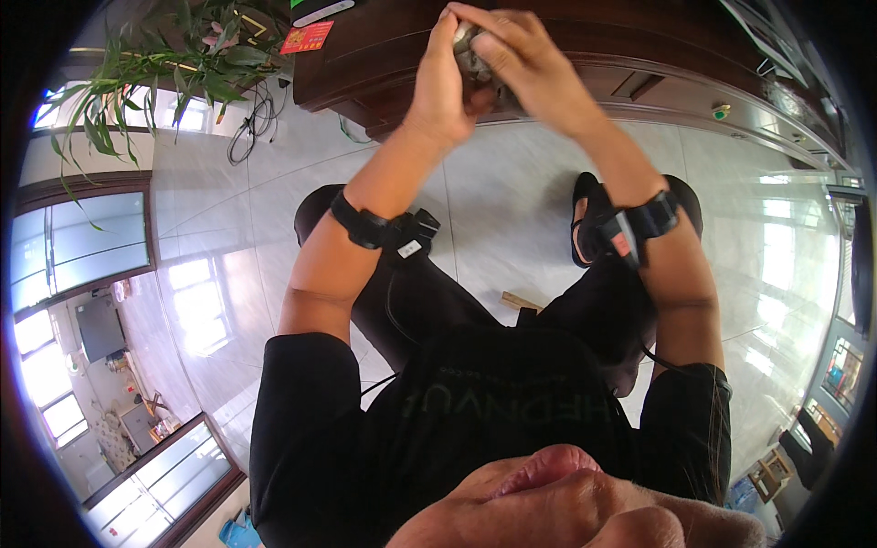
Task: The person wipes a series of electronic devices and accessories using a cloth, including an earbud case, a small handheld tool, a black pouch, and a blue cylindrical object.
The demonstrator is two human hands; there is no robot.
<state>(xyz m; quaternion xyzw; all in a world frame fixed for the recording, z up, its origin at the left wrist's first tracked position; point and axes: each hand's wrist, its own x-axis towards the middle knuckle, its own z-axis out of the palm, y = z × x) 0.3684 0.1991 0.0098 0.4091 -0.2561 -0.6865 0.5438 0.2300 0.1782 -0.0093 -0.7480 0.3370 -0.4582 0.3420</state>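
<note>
In front of me, at the top of the head view, my left hand (442, 89) and my right hand (531, 58) hold a grey-beige lumpy object (471, 55) between them. My left palm stands along its left side. From the right, my right hand curls over it, the thumb against its surface and the fingers reaching to the left fingertips. Much of the object is hidden by the hands, and motion blur leaves its kind unclear. Both hands are raised over the front edge of a dark wooden cabinet (370, 75).
A red printed card (307, 38) lies on the cabinet's left end, near a green-and-white item (325, 10). Further left are a leafy potted plant (205, 68) and a black cable (253, 127) on the tiled floor (205, 205). Between my knees shows a small wooden piece (521, 300).
</note>
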